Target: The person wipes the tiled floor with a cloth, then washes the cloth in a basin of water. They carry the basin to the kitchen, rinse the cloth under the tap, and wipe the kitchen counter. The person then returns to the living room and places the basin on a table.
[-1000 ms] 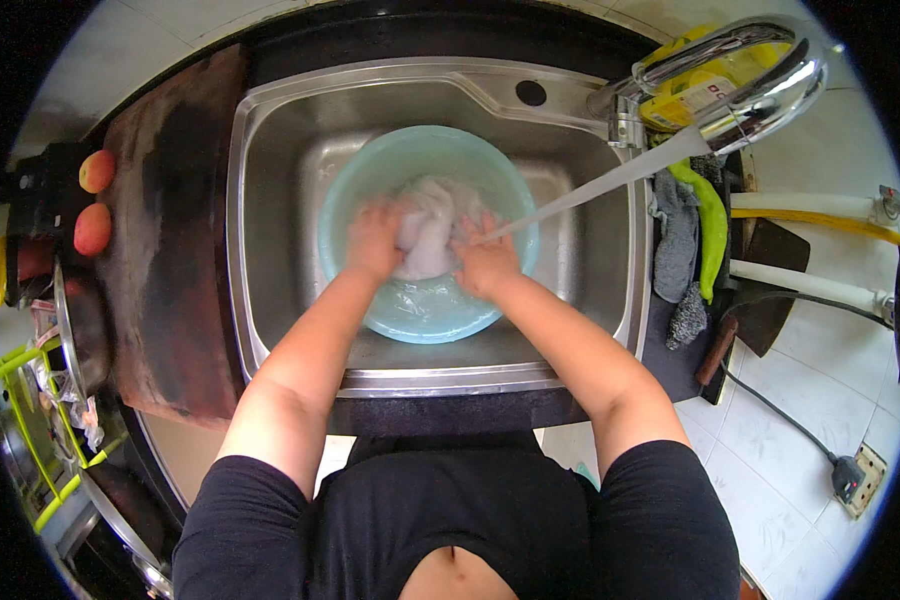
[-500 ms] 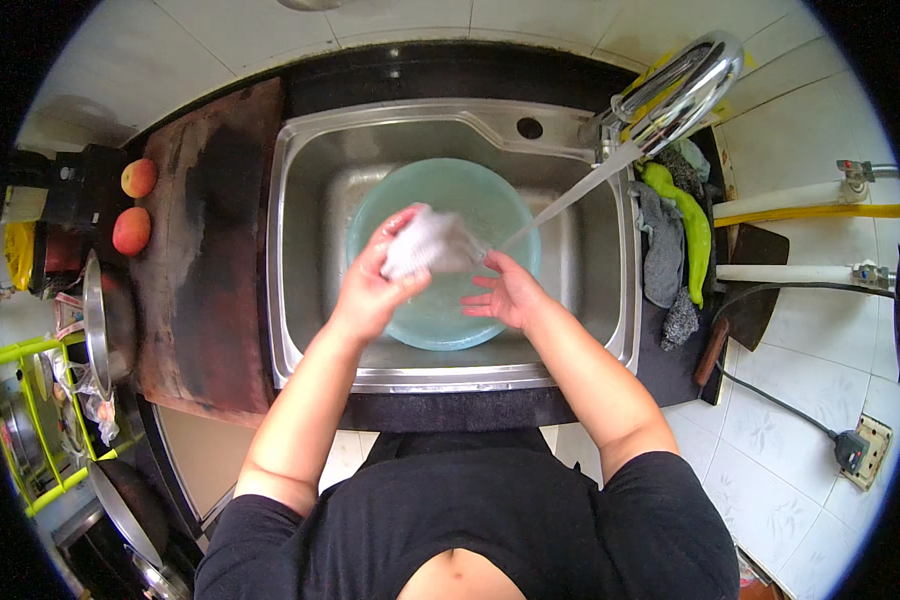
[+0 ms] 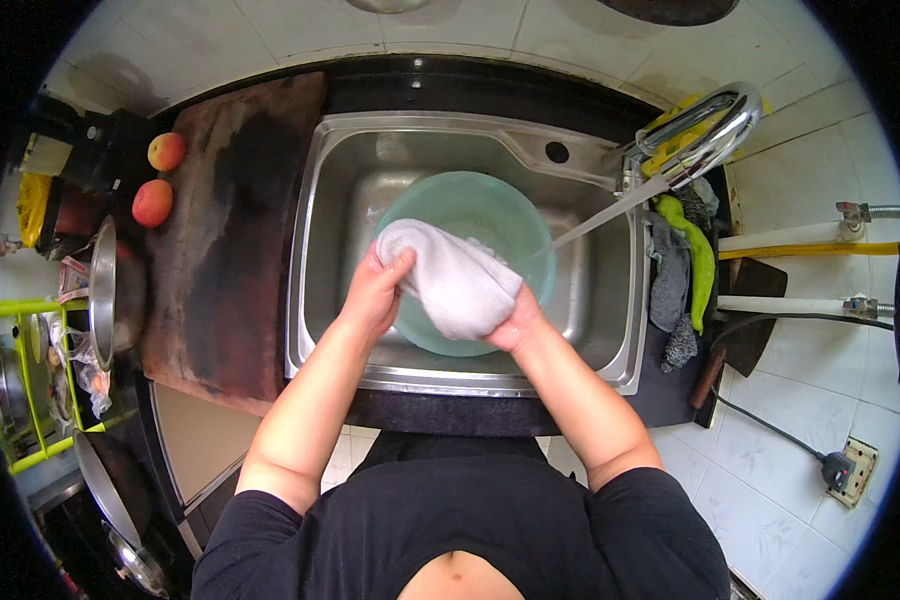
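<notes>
A wet white cloth (image 3: 452, 279) is stretched between both my hands above a pale green basin (image 3: 470, 205) that stands in the steel sink (image 3: 342, 150). My left hand (image 3: 372, 293) grips the cloth's left end. Its right end is held by my right hand (image 3: 515, 322), mostly hidden under the cloth. A chrome tap (image 3: 705, 130) at the right pours a thin stream of water (image 3: 595, 219) slanting down into the basin, just past the cloth.
A dark worn board (image 3: 235, 220) lies left of the sink with two peaches (image 3: 160, 178) at its far edge. Grey and green cloths (image 3: 682, 270) hang at the sink's right. A metal lid (image 3: 102, 290) and a green rack (image 3: 25, 385) stand at the left.
Both hands have lifted the cloth out of the basin water; it was bunched at first and is now drawn out between my hands above the basin.
</notes>
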Motion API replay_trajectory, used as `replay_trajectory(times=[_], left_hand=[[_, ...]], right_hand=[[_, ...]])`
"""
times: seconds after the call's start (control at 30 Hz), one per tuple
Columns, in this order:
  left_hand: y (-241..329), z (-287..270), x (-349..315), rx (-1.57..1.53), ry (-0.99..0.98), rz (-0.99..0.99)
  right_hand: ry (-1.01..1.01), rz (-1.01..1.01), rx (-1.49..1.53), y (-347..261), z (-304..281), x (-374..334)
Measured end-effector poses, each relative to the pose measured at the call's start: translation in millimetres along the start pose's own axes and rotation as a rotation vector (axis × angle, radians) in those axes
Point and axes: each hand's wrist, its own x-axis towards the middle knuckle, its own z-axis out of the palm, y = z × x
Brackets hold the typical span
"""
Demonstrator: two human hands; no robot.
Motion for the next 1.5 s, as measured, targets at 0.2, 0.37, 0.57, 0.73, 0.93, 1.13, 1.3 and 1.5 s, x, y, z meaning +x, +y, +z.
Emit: replay_trajectory(times=[0.2, 0.37, 0.57, 0.73, 0.93, 1.13, 1.3, 1.5], left_hand=[[-39.6, -5.5, 14.1, -0.610, -0.160, -0.366], [-9.9, 15.3, 18.9, -0.354, -0.164, -0.122], [-6.1, 35.2, 9.2, 0.182, -0.298, 0.152], [-20.2, 41.9, 5.2, 0.027, -0.067, 0.050], [-42.3, 28.9, 31.0, -0.294, 0.193, -0.144], [-47.3, 29.5, 39.0, -0.363, 0.100, -0.401], [-49.3, 20.6, 35.1, -0.344, 0.035, -0.657], [-61.8, -4.1, 20.6, -0.314, 0.003, -0.702]], right_hand=[[-0.193, 0.107, 0.192, 16.4, 22.5, -1.7], [-0.217, 0.356, 0.264, 3.9, -19.0, 2.4], [-0.096, 0.188, 0.039, -14.7, -12.6, -20.9], [0.096, -0.112, 0.020, -21.0, 5.9, 3.1], [0.182, -0.444, -0.272, -10.9, 12.4, 11.1], [0.243, -0.911, -1.189, -11.5, 20.8, 4.6], [-0.234, -1.304, -1.751, -10.1, 39.6, -6.5], [-0.356, -1.246, -1.939, 4.8, 26.8, -9.0]])
